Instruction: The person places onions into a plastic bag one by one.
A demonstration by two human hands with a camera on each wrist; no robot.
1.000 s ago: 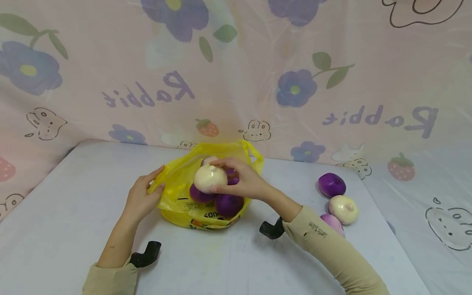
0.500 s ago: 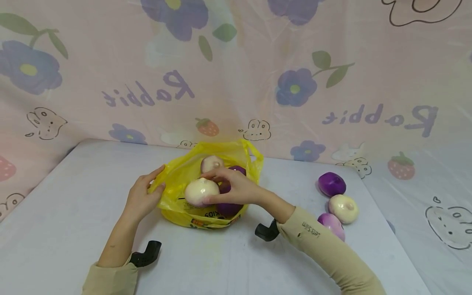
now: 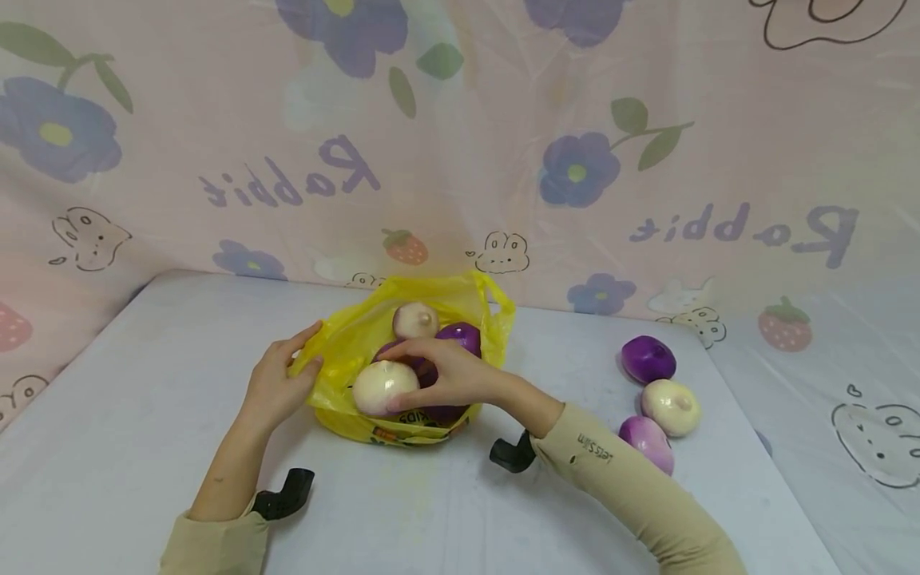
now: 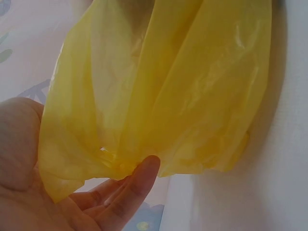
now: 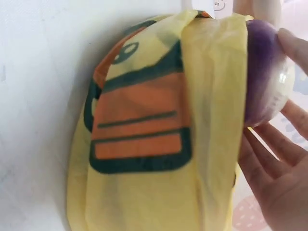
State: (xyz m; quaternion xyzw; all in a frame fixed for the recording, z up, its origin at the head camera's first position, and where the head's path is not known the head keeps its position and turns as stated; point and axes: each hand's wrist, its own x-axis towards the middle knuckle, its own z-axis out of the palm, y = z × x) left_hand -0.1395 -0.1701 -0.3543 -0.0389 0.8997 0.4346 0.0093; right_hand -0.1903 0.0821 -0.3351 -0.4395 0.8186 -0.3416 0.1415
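Note:
In the head view, a yellow plastic bag (image 3: 338,415) lies with its mouth spread toward me. My left hand (image 3: 276,383) grips the left edge of its mouth; in the left wrist view the thumb and fingers hold the thin film. A pale onion (image 3: 381,391) with a purple side is held between thumb and fingers of my right hand (image 3: 456,374), in the front of the bag mouth. Behind it in the bag are a whitish onion (image 3: 415,321) and a purple onion (image 3: 461,339). More purple onions are partly hidden by my right hand.
On the right of the white table (image 3: 575,511) rest a dark purple onion (image 3: 648,359), a cream onion (image 3: 671,407) and a pink-purple onion (image 3: 648,444) beside my right sleeve. A printed cloth (image 3: 460,144) hangs behind the table.
My right hand has moved the pale onion left and downward, toward the front of the bag mouth. The onions behind show more. My left hand stays on the bag edge.

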